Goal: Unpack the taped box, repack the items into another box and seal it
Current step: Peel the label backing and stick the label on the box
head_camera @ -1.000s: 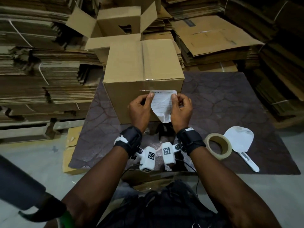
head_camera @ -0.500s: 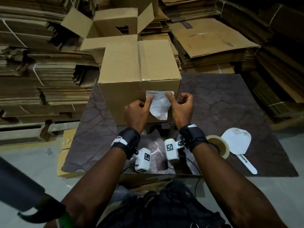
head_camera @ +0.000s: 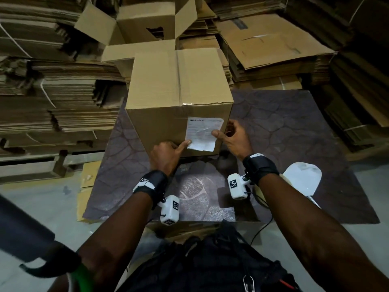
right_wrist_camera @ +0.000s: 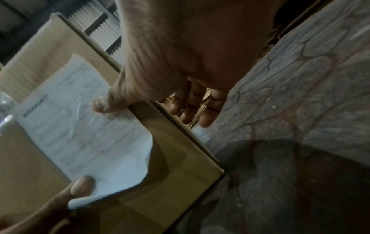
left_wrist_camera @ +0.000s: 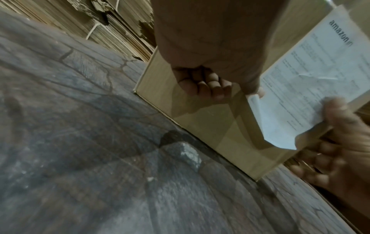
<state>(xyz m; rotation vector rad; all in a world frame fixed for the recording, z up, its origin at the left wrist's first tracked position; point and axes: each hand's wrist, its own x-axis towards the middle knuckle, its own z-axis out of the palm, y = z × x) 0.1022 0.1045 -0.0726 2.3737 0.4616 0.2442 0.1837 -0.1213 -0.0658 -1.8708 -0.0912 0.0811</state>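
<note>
A closed brown box [head_camera: 179, 98] with clear tape along its top seam stands on a dark mat [head_camera: 284, 127]. A white printed label [head_camera: 203, 131] lies flat on the box's front face near the right edge, its bottom edge curling free. My left hand [head_camera: 168, 152] presses its thumb on the label's lower left corner; the left wrist view shows the other fingers [left_wrist_camera: 210, 88] curled into the palm. My right hand [head_camera: 231, 138] presses its thumb on the label's right edge, its fingers [right_wrist_camera: 192, 107] hanging relaxed past the box corner. An open box [head_camera: 147, 24] stands behind.
Tall stacks of flattened cardboard rise at the left [head_camera: 52, 91] and at the back right [head_camera: 273, 45]. A white flat tool with a handle [head_camera: 303, 178] lies on the mat beside my right wrist. Bare grey floor [head_camera: 42, 207] borders the mat at the left.
The label, earlier pinched loose in both hands in front of the box, now lies flat on its front face. Both thumbs have slid down it and apart.
</note>
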